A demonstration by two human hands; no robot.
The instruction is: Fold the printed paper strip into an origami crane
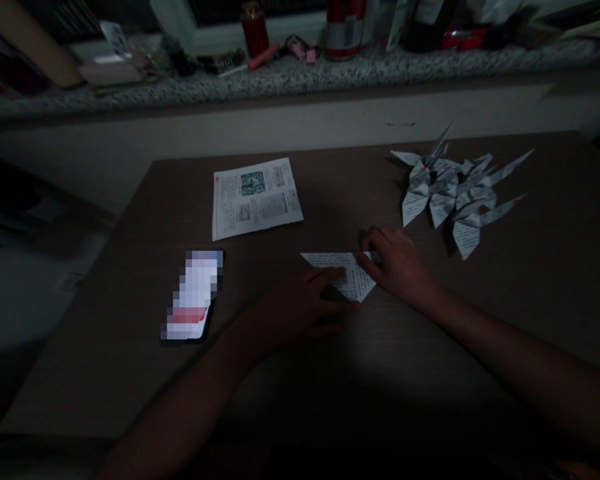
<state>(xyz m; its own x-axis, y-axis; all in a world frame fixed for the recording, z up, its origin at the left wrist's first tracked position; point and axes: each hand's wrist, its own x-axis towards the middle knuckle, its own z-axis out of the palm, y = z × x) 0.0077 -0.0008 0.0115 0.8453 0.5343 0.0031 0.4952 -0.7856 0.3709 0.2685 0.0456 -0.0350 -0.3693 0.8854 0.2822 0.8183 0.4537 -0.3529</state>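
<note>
Left hand [297, 301] (fingers spread) and right hand [404, 263] — grip unclear — partly hide the folded paper [360, 283].

Lit smartphone [195, 293] left of the left hand [303, 303], speckled stone ledge [290, 83] well beyond that hand, small red bottle [255, 37] standing there, red-and-silver can [345, 30] farther right, dark bottle [425, 37] beyond the right hand [399, 261]
</note>
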